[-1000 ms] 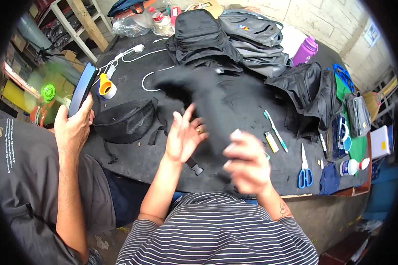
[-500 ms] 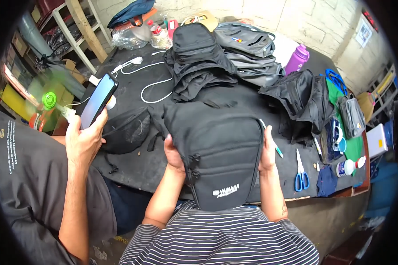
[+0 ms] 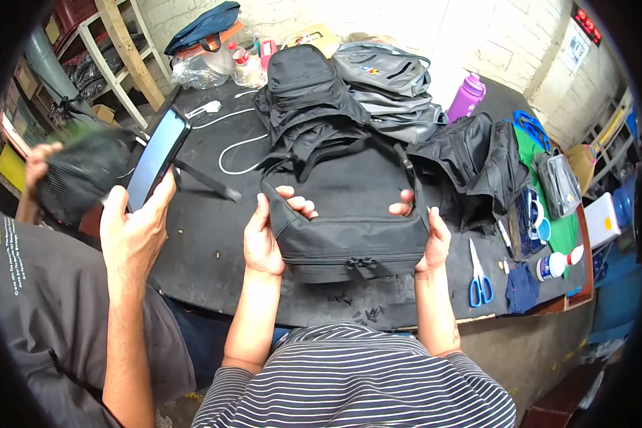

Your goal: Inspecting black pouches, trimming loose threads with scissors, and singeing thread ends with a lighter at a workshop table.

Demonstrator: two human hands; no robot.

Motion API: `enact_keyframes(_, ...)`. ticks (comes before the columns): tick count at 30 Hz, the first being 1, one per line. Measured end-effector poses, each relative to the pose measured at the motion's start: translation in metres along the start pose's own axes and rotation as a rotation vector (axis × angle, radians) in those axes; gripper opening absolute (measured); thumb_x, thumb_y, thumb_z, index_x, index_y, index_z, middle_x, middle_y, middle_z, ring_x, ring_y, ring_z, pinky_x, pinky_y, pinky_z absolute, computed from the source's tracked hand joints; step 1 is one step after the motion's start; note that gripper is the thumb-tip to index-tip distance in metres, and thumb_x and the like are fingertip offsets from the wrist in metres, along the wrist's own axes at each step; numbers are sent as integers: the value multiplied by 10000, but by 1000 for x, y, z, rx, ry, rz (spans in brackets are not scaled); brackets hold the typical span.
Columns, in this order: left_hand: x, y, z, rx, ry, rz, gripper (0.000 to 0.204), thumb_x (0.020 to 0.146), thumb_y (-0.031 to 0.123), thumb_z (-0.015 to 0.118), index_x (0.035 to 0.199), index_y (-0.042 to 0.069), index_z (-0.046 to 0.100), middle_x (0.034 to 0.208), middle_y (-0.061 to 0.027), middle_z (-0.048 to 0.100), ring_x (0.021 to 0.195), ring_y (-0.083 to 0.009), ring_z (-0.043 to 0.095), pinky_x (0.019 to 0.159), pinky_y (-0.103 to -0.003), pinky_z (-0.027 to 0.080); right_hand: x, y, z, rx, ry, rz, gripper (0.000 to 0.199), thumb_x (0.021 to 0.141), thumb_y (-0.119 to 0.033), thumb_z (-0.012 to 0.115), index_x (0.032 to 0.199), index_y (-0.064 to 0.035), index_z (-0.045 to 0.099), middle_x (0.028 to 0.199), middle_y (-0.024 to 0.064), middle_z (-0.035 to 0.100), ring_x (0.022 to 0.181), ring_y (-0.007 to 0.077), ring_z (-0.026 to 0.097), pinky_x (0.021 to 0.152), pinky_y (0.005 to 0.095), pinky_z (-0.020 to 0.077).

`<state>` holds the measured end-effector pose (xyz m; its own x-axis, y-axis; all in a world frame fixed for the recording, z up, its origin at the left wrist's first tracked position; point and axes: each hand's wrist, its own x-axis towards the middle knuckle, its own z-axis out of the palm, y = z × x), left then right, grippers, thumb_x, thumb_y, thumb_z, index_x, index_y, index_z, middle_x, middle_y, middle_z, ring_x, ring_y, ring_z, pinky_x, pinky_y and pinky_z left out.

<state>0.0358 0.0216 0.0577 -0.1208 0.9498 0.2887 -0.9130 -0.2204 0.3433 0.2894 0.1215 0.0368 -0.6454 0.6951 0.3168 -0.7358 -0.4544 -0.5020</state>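
Observation:
Between my two hands a black fabric bag [image 3: 349, 239] is held up over the table, tilted so that a zipped side with two pulls faces me. My left hand [image 3: 265, 239] grips its left end, thumb in front and fingertips curling over the edge. At the right end my right hand [image 3: 429, 242] grips likewise. A strap with a buckle [image 3: 408, 164] arches behind the bag. To my left, a co-worker's hand [image 3: 137, 232] holds a smartphone [image 3: 157, 158]; their other hand [image 3: 41, 160] grips a black mesh pouch [image 3: 85, 171], blurred by motion.
Black bags [image 3: 305, 78], a grey backpack [image 3: 385, 75] and a purple bottle [image 3: 466, 98] stand at the back. Right of my hands lie another black bag [image 3: 471, 160], blue-handled scissors [image 3: 480, 282], navy cloth [image 3: 522, 291] and a white bottle [image 3: 551, 267]. A white cable [image 3: 225, 158] crosses the far left.
My hands have tipped the bag from its flat front to its zipped edge, and its strap now shows. The co-worker's other hand has lifted the mesh pouch off the table to the left.

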Motion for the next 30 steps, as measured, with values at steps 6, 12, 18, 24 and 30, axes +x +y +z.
enact_keyframes(6, -2, 5, 1, 41, 208, 96, 423, 977, 389, 424, 1119, 7, 535, 1036, -166, 621, 1020, -301, 574, 962, -445, 437, 5, -3, -1, -139, 213, -298, 541, 876, -85, 570, 1362, -4, 348, 1189, 126, 562, 1140, 258, 528, 991, 374, 417)
enact_keyframes(12, 0, -1, -2, -13, 208, 81, 424, 974, 389, 430, 1113, 6, 545, 1051, -166, 620, 1045, -304, 567, 971, -449, 431, 8, -5, -3, -129, 216, -327, 552, 901, -45, 536, 1402, -52, 306, 1190, 147, 562, 1110, 253, 546, 981, 388, 432)
enact_keyframes(18, 8, -4, -8, -59, 198, 132, 423, 947, 405, 481, 1112, 20, 535, 1044, -151, 610, 1012, -289, 575, 952, -435, 448, 11, -2, 4, -125, 209, -363, 583, 883, -31, 555, 1405, -39, 298, 1227, 164, 530, 1150, 245, 518, 1002, 380, 412)
enact_keyframes(24, 14, -10, -14, -81, 231, 173, 427, 927, 407, 518, 1122, 27, 534, 1034, -141, 607, 979, -275, 582, 922, -419, 472, 12, 0, 2, -88, 215, -331, 551, 900, -51, 525, 1407, -45, 309, 1274, 141, 518, 1174, 255, 511, 1011, 403, 410)
enact_keyframes(30, 22, 10, -9, 44, 142, 8, 575, 989, 459, 304, 1311, 0, 436, 1289, -206, 512, 1227, -342, 464, 1053, -450, 349, 22, -5, -8, 9, 295, -258, 444, 955, -213, 459, 1368, -62, 399, 1246, 147, 552, 1139, 287, 529, 1019, 440, 378)
